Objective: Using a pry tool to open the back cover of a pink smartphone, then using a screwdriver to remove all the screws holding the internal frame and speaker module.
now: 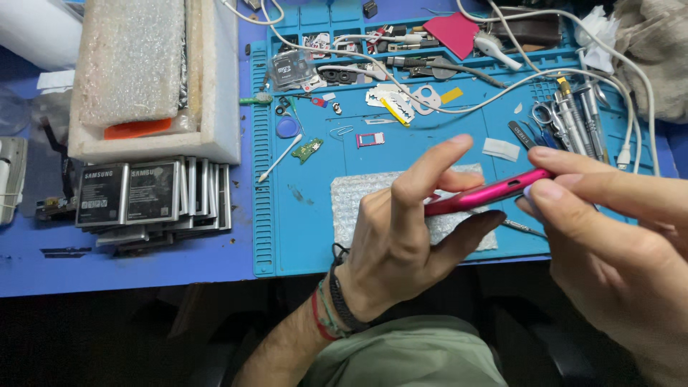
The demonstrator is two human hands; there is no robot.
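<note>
Both hands clamp the pink phone (487, 194) edge-on: left hand (408, 236) grips its left end, right hand (609, 236) pinches the right. Best kept low over the blue mat (301, 236), grip steady.

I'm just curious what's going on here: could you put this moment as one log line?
left hand: holds pink phone edge-on | right hand: pinches its other end | below: blue mat, foam pad | left of the mat: stacked batteries

Blue bench (143, 269) — carries a teal work mat (301, 236), a white foam box (215, 136) and stacked grey batteries (150, 193) (beside the mat's left edge).
</note>
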